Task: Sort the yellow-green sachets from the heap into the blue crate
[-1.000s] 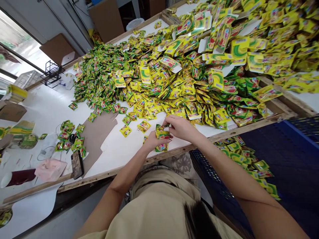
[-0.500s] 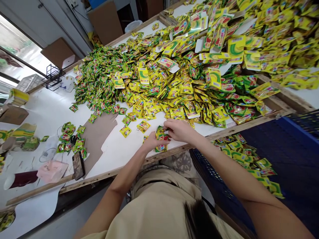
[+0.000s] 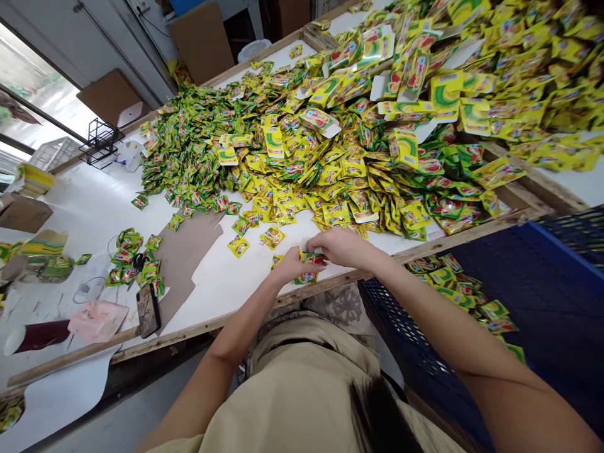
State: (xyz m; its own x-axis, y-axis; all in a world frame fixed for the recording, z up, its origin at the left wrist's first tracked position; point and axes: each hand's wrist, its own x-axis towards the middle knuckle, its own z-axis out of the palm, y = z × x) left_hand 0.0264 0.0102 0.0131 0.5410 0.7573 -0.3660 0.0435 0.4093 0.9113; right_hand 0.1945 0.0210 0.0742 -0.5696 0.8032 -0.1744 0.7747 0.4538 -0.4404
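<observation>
Near the table's front edge, my left hand (image 3: 291, 267) is closed around a small printed carton (image 3: 312, 258) in yellow, green and red, its thumb across the front. My right hand (image 3: 336, 244) bends over the carton's top right, fingers pinched together at its upper edge. Those fingertips are partly hidden, so I cannot tell whether they hold a packet too. Below the carton a bit of a yellow-green packet (image 3: 306, 279) shows. Beside my left hand lies a small yellow candy packet (image 3: 277, 259), and another yellow packet (image 3: 272, 236) lies just beyond.
A big heap of green and yellow packets (image 3: 198, 145) covers the back, with flat-looking cartons (image 3: 403, 148) on top at right. A phone (image 3: 148, 309), scissors (image 3: 138, 261) and brown cardboard (image 3: 189, 251) lie left. Below right stands a blue crate (image 3: 557, 277) containing filled cartons.
The carton has tipped, so its upper part looks shorter and its red-green face shows between my hands. My right hand has come slightly left and down. My left hand keeps its grip.
</observation>
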